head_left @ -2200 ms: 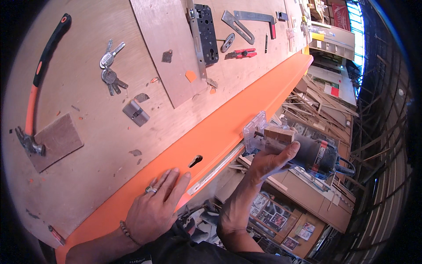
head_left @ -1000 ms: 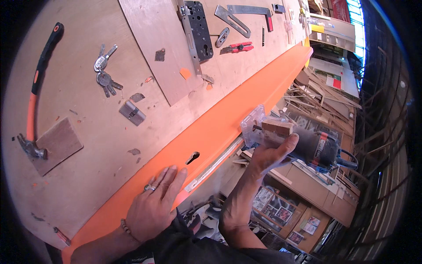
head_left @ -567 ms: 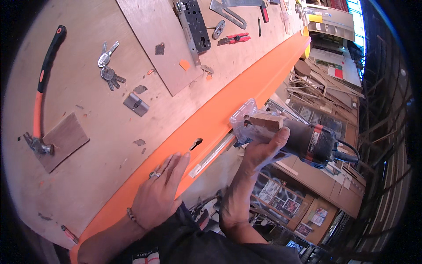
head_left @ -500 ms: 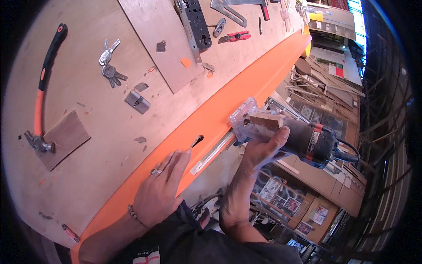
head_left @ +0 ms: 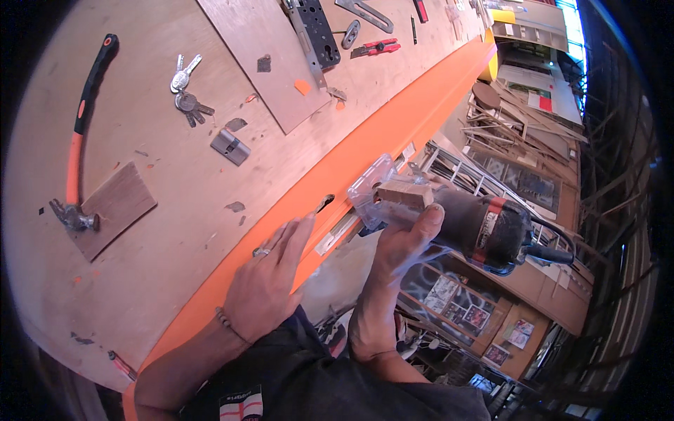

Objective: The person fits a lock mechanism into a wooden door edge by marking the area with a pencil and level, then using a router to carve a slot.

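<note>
Router [head_left: 477, 221] in right hand [head_left: 397, 242], against door edge [head_left: 365, 151]

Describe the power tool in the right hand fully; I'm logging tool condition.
The power tool is a compact router with a dark cylindrical body, a red band and a cable at its rear. It lies sideways, its clear plastic base against the edge of the orange door. A small wooden block sits by the base. The right hand grips it.

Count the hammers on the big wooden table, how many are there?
1. The hammer, with an orange and black handle, lies at the table's far left; its metal head rests on a small dark wood square. Others could be out of view.
</note>
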A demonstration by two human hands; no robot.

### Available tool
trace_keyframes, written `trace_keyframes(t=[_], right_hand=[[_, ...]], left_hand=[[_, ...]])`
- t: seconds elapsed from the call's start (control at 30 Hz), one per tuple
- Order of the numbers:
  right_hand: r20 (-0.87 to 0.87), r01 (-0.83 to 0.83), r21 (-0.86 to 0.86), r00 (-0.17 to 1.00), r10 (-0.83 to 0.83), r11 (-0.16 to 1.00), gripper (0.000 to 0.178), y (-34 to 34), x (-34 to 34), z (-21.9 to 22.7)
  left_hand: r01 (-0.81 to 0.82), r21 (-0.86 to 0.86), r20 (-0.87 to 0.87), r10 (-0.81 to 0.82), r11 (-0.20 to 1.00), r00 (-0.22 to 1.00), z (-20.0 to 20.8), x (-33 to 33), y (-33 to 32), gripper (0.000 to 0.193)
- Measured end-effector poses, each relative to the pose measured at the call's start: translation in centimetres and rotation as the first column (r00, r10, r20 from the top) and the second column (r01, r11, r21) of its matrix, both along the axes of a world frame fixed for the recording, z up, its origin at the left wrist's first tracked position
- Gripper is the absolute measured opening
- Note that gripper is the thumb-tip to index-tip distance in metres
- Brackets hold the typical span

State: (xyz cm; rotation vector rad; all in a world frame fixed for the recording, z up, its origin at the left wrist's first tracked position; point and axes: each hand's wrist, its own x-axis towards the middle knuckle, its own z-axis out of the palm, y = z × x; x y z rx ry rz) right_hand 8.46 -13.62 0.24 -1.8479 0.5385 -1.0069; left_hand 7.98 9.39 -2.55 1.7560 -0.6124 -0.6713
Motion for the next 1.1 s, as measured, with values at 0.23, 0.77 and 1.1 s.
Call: trace_keyframes(t=[0.23, 0.77, 1.1], right_hand=[[-0.107, -0.083, -0.001, 0.991, 0.082, 0.997, 0.074, 2.7, -2.2, 0.3], [-0.145, -0.051, -0.038, 0.988, 0.045, 0.998, 0.077, 7.1, -3.4, 0.9], [0.240, 0.021, -0.123, 0.971, 0.009, 0.992, 0.065, 1.5, -2.8, 5.9]], left_hand=[[-0.017, -0.033, 0.007, 0.018, 0.999, 1.000, -0.2, -0.3, -0.1, 0.110], [0.081, 0.067, -0.130, -0.071, 0.994, 0.989, 0.4, 0.2, 0.2, 0.118], [-0.052, 0.040, 0.207, 0.042, 0.998, 0.977, 0.3, -0.4, -1.2, 0.101]])
